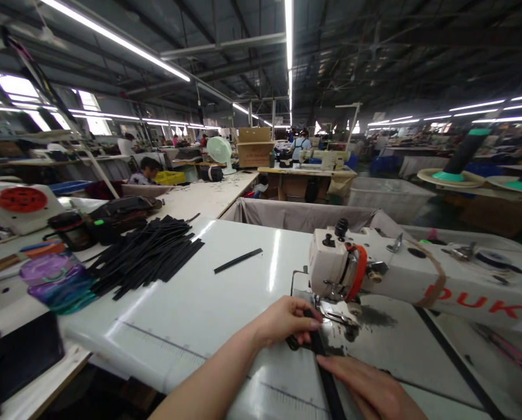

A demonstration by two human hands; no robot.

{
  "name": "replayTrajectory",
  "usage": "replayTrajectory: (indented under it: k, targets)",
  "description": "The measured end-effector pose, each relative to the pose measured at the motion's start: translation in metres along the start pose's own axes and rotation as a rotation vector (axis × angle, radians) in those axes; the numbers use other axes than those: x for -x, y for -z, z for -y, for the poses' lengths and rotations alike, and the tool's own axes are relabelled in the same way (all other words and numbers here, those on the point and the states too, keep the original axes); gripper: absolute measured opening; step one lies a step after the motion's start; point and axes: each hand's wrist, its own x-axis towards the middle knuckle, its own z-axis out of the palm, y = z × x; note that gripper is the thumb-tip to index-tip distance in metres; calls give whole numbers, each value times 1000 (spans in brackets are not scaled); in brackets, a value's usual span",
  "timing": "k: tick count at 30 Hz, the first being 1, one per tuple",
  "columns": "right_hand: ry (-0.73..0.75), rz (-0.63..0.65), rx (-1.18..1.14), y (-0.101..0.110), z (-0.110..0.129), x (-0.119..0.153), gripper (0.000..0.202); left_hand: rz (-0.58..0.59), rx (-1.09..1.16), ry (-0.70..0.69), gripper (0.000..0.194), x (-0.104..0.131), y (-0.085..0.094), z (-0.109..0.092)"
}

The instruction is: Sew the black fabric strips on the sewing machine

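My left hand (289, 321) is by the needle area of a white sewing machine (331, 262), its thumb and fingers pinching the far end of a black strip (329, 385). The strip runs from there toward me along the table. My right hand (370, 385) lies nearer to me, its fingertips closed on the strip's right edge. A short black strip (238, 261) lies alone on the white tabletop (226, 303). To the left is a heap of black strips (151, 254).
Left of the heap sit a purple and teal container (55, 280) and a dark mug (70, 229). A cloth-lined bin (305, 216) stands behind the table. Thread cones (462, 154) are at the right. Farther off are a green fan (219, 151) and several people.
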Motion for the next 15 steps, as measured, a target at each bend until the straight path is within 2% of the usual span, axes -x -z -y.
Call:
replayTrajectory:
  k: [3,6,8,11,15]
  targets:
    - [128,-41,160,-7,-12,-9,37,-160,-147,-8,26,-4,0,4]
    - [124,-100,278,-21,-19,-6,36,-419,-518,-208,31,-5,-6,5]
    - [68,-124,283,-28,-21,-2,33,-533,-802,-307,28,-2,-9,3]
    - [75,-110,248,-30,-23,1,31,-485,-1085,-281,5,5,-9,-3]
    - [77,-96,231,-28,-25,-1,31,-406,-1233,-239,15,10,-7,-6]
